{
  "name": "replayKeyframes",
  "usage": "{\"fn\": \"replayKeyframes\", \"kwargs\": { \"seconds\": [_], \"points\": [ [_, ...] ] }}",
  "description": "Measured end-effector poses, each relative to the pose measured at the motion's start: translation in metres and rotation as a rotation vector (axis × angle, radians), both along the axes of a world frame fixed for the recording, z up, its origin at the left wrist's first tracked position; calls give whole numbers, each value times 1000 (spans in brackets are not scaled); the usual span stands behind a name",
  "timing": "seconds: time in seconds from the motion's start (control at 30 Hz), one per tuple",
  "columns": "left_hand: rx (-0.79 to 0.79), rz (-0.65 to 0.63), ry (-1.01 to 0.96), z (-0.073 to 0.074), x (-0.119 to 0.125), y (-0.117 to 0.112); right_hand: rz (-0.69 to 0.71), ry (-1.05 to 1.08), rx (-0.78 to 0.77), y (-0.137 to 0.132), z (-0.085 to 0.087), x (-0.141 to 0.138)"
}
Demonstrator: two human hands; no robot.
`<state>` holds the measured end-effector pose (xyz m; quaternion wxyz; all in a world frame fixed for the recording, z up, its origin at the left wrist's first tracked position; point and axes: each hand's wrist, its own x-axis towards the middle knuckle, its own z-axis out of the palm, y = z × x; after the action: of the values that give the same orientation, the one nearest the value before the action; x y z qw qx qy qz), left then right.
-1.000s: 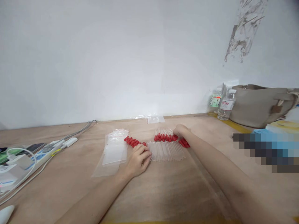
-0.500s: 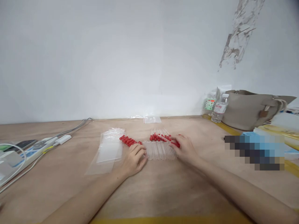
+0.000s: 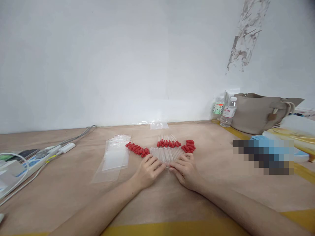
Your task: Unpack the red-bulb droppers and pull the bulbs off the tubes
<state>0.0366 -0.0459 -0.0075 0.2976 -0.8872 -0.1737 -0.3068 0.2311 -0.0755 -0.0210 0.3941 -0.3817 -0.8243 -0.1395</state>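
A row of clear thin tubes (image 3: 163, 153) lies side by side before me. Beyond it is a second row of clear tubes with red rubber bulbs (image 3: 168, 143) on their near ends. My left hand (image 3: 150, 169) rests at the near left of the clear tubes, fingers stretched over their ends. Opposite it, my right hand (image 3: 185, 168) touches the near right ends, its fingers apart. Loose red rubber bulbs (image 3: 137, 149) form a slanted line by my left fingers. More loose red bulbs (image 3: 190, 144) lie just past my right fingers. The tube ends under my fingers are partly hidden.
Clear plastic bags (image 3: 114, 157) lie left of the bulbs, and another small bag (image 3: 159, 125) lies by the wall. A power strip (image 3: 29, 166) with cables is at far left. Two bottles (image 3: 228, 113) and a grey bag (image 3: 256, 113) stand at right.
My right hand has let go of a red-bulbed tube and moved nearer to me and leftward. My left hand has shifted right onto the tube ends. The right-hand bulbs are now uncovered.
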Motion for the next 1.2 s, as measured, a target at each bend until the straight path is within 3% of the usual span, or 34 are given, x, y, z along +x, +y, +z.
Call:
{"fn": "replayKeyframes", "kwargs": {
  "seconds": [0.3, 0.83, 0.93, 1.03, 1.2],
  "points": [
    [-131, -12, 28, -6, -1, -3, -9, -156, 111, -3, 1, 8],
    [-186, -13, -49, -8, -7, -1, 30, -309, 367, -5, 1, 29],
    [-251, 29, -140, -8, -18, 5, -34, -142, 283, 2, 3, 36],
    [-384, 64, -178, -5, -21, 10, -65, 164, 80, 17, 7, 46],
    [-441, 26, -150, -1, -2, 18, -262, 430, -222, 61, 23, 76]
  ]
}}
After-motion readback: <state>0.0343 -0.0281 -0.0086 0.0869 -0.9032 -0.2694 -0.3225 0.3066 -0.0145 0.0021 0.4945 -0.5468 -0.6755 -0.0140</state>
